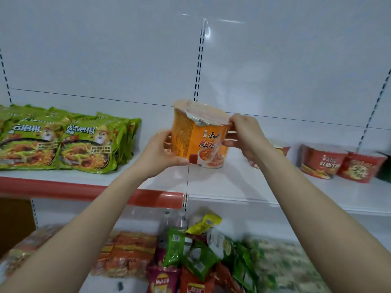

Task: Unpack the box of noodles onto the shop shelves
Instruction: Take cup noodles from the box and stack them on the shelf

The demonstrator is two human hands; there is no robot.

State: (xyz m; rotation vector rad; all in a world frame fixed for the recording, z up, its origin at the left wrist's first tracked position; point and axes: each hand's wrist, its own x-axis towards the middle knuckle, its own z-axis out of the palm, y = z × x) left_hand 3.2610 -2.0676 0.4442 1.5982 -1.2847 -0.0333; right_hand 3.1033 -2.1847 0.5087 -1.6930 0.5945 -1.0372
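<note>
An orange noodle cup (197,137) with a foil lid is held up over the white upper shelf (232,187), near its middle seam. My left hand (163,154) grips the cup's lower left side, thumb under the base. My right hand (245,136) pinches the cup's upper right rim and side. The cup's base hangs slightly above the shelf board, tilted a little toward me.
Green noodle multipacks (63,140) lie at the shelf's left. Red noodle cups (340,163) stand at the right, one partly hidden behind my right hand. On the lower shelf lie orange noodle packs (129,252), snack bags (190,256) and bottles (173,223). A red price rail (84,190) edges the left shelf.
</note>
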